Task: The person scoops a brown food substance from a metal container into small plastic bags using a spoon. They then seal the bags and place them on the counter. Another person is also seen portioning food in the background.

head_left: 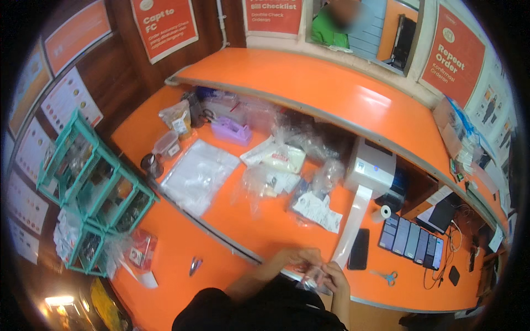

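Note:
At the table's front edge, my left hand (304,257) and my right hand (334,276) meet around a small clear plastic bag (313,279), fingers pinched on it. What the bag holds is too blurred to tell. A white label strip (352,227) runs down from a label printer (371,165) and ends close beside my right hand. Just right of the strip lies a black phone (358,249). Blue-handled scissors (389,278) rest further right. Beyond my hands are a bagged item with paper receipts (319,210) and a second plastic bag with a paper slip (269,182).
Teal stacked baskets (99,182) stand at left, near a stapler (195,265). Clear plastic bags (201,176) lie flat below a purple tape dispenser (231,130). Several phones (410,242) with cables sit at right. An orange shelf (306,82) overhangs the back; a person (331,29) is beyond the window.

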Demonstrator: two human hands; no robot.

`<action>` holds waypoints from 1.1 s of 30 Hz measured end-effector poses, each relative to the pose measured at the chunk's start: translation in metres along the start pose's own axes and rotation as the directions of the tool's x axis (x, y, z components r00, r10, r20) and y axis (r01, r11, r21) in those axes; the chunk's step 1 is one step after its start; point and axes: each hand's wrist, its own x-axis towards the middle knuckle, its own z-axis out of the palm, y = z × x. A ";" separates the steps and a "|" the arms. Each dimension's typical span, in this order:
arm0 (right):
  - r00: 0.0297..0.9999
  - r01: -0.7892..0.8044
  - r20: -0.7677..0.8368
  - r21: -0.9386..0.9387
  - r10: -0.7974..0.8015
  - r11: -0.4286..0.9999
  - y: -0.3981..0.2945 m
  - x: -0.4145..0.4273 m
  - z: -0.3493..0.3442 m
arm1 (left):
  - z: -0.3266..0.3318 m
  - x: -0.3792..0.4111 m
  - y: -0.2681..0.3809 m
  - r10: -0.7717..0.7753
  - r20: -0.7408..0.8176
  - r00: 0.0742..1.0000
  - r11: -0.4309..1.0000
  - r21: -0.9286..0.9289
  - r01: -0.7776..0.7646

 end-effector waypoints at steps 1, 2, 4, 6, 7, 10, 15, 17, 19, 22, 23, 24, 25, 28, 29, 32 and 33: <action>1.000 0.027 -0.015 0.059 -0.026 0.998 0.004 0.002 -0.007 | -0.001 0.006 0.003 0.007 0.017 1.000 1.000 -0.010 -0.007; 1.000 0.024 -0.007 0.105 -0.023 0.994 0.010 0.010 -0.012 | -0.005 0.003 0.007 -0.004 0.005 1.000 1.000 -0.014 0.004; 1.000 0.017 -0.026 0.184 -0.012 0.983 0.017 0.019 -0.023 | -0.024 0.004 -0.011 -0.014 0.020 1.000 1.000 -0.027 0.015; 0.987 -0.072 -0.137 0.107 0.087 0.992 0.003 0.037 -0.014 | -0.044 -0.005 -0.018 -0.027 0.000 1.000 0.998 -0.049 0.027; 0.972 -0.127 -0.190 0.074 0.139 0.989 -0.002 0.045 -0.009 | -0.053 -0.009 -0.018 -0.028 -0.012 1.000 0.998 -0.059 0.028; 0.979 -0.032 -0.200 -0.338 -0.038 0.941 -0.034 0.063 -0.001 | -0.077 -0.023 -0.016 -0.019 -0.054 0.998 0.996 -0.088 0.015; 0.932 -0.003 -0.209 -0.822 -0.297 0.570 -0.097 0.102 0.032 | -0.106 -0.039 -0.023 0.004 -0.098 0.995 0.988 -0.151 -0.019; 0.960 0.056 -0.095 -0.854 -0.261 0.517 -0.111 0.134 0.048 | -0.115 -0.036 -0.026 0.018 -0.102 0.995 0.985 -0.169 -0.035; 0.964 0.111 0.006 -0.917 -0.264 0.384 -0.130 0.169 0.090 | -0.123 -0.027 -0.029 0.025 -0.079 0.997 0.981 -0.192 -0.040; 0.945 0.222 0.147 -0.945 -0.294 0.240 -0.131 0.224 0.114 | -0.134 -0.018 -0.032 0.040 -0.064 0.997 0.977 -0.208 -0.052; 0.942 0.241 0.195 -0.959 -0.272 0.147 -0.129 0.241 0.122 | -0.137 -0.017 -0.034 0.045 -0.072 0.996 0.975 -0.216 -0.060; 0.937 0.267 0.245 -0.962 -0.251 0.057 -0.125 0.255 0.128 | -0.138 -0.017 -0.034 0.052 -0.078 0.996 0.975 -0.213 -0.067; 0.931 0.278 0.273 -0.961 -0.241 -0.014 -0.117 0.267 0.129 | -0.140 -0.016 -0.035 0.051 -0.084 0.995 0.974 -0.216 -0.068; 0.916 0.286 0.318 -0.945 -0.242 -0.161 -0.095 0.290 0.134 | -0.142 -0.015 -0.034 0.047 -0.080 0.996 0.973 -0.222 -0.064; 0.912 0.285 0.320 -0.944 -0.258 -0.165 -0.088 0.294 0.138 | -0.142 -0.015 -0.035 0.041 -0.079 0.996 0.973 -0.224 -0.058; 0.900 0.300 0.316 -0.949 -0.301 -0.099 -0.074 0.302 0.152 | -0.143 -0.016 -0.037 0.046 -0.091 0.995 0.973 -0.223 -0.066; 0.895 0.309 0.312 -0.949 -0.318 -0.061 -0.070 0.305 0.156 | -0.144 -0.015 -0.039 0.048 -0.091 0.995 0.974 -0.219 -0.067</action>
